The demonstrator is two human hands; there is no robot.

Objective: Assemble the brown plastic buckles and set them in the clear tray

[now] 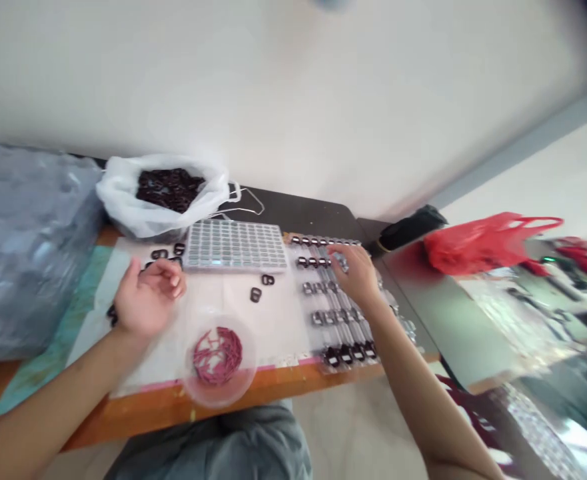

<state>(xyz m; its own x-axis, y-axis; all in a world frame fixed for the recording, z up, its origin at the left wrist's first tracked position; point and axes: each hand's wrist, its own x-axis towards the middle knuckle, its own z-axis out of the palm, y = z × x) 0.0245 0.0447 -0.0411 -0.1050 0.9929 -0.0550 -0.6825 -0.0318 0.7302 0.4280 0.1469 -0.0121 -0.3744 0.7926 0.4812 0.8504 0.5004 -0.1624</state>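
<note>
My left hand (148,297) is raised over the left part of the white paper (278,327), palm up with loosely curled fingers and nothing visible in them. Beside it lie several small black buckle-like pieces (160,255). Two more black pieces, one of them a loose piece (256,295), lie farther right on the paper. My right hand (356,273) reaches over rows of black and silver pieces in clear plastic (343,317). Its fingers close around a small shiny piece (342,261), too blurred to name exactly. A clear round tub (247,373) holds thin dark pink pieces.
A compartmented plastic tray (236,245) sits behind the paper. At the back left, a white plastic bag (118,193) holds many dark pieces. A stack of clear plastic (23,260) fills the far left. To the right, a red bag (473,243) lies on another table.
</note>
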